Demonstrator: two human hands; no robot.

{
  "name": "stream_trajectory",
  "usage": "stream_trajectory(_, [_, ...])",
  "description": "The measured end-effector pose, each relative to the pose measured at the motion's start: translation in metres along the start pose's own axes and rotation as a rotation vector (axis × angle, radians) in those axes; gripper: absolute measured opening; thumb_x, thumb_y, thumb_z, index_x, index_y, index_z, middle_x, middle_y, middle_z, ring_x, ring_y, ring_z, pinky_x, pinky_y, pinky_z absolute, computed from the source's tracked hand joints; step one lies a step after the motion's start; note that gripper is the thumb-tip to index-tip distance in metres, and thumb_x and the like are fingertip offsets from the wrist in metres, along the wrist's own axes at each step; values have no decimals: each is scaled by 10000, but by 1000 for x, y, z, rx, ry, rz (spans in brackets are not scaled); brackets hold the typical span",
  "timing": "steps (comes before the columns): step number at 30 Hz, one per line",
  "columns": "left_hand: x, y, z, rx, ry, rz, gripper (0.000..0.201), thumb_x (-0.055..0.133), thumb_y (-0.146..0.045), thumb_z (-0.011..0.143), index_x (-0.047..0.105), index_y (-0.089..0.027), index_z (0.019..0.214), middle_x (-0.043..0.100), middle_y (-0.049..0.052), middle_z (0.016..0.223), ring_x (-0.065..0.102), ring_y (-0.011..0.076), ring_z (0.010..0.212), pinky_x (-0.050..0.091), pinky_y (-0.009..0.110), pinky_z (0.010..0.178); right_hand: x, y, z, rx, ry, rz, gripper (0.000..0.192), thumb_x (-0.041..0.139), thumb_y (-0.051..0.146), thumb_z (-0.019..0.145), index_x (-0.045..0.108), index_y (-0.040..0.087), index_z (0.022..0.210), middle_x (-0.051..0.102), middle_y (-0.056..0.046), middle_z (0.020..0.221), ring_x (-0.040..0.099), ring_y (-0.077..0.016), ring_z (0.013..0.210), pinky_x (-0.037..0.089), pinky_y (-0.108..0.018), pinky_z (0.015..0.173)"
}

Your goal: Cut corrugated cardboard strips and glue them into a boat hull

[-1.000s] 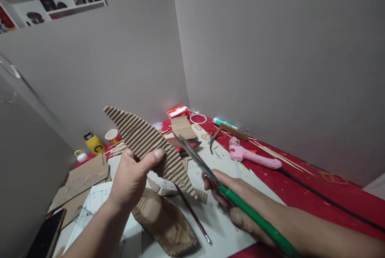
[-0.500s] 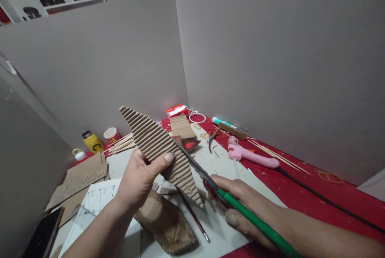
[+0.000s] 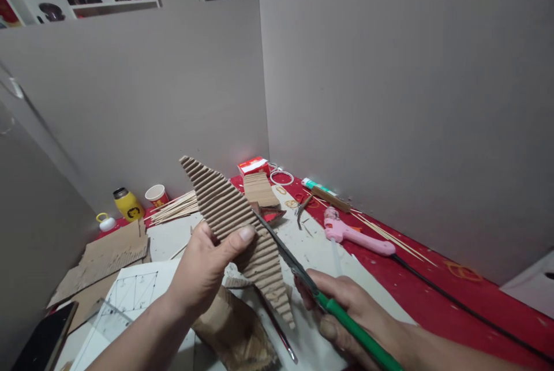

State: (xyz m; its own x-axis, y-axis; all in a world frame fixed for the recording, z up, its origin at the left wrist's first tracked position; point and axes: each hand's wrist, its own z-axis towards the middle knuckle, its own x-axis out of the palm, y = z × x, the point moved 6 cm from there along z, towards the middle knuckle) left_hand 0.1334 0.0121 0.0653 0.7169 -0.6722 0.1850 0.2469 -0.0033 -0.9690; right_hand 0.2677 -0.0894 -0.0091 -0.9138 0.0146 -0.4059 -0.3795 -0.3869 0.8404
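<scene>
1. The left hand grips a pointed piece of corrugated cardboard, thumb pressed on its ridged face; the piece is held up at a slant above the surface, between the 2 hands.
2. The right hand is closed around green-handled scissors; the blades point up and leftward, meeting the cardboard's right edge; how far they stand apart cannot be told.
3. Below the held piece lies a hollow cardboard form, partly hidden by the left arm; a slim dark red tool with a silvery end lies just beside it.
4. To the right, a pink glue gun rests with its black cord trailing rightward; pliers lie farther back.
5. To the left are flat cardboard sheets, a paper with a line drawing and a dark phone; behind them stand 1 yellow bottle and 1 paper cup, near a bundle of thin wooden sticks.
</scene>
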Motion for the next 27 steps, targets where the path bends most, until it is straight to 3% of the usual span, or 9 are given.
stream_trajectory(6, [-5,-6,-1,94,-91,-7,146,745,-312,805,719,-168,807,679,0,732,630,117,708,529,223,683,3,1,0,41,63,4,575,411,750,843,541,191,880,456,17,614,448,-153,580,453,-271,594])
stream_trajectory(12, [2,7,-3,47,-61,-6,152,743,-301,810,703,-158,778,676,-6,739,613,96,685,520,200,658,-3,2,0,87,40,-75,575,451,754,814,567,197,898,522,-4,648,445,-166,559,471,-314,643])
stream_trajectory(20, [2,10,-3,26,-63,-3,170,739,-317,812,696,-155,787,695,7,762,617,105,693,524,211,665,2,-1,-1,69,48,35,548,426,705,873,567,176,887,500,8,639,448,-145,578,461,-272,621])
stream_trajectory(27, [-4,4,-2,29,-130,11,184,756,-339,787,708,-161,795,686,8,756,614,123,704,519,224,670,5,-2,-3,60,42,57,512,445,689,875,538,187,845,451,24,597,468,-152,592,473,-273,624])
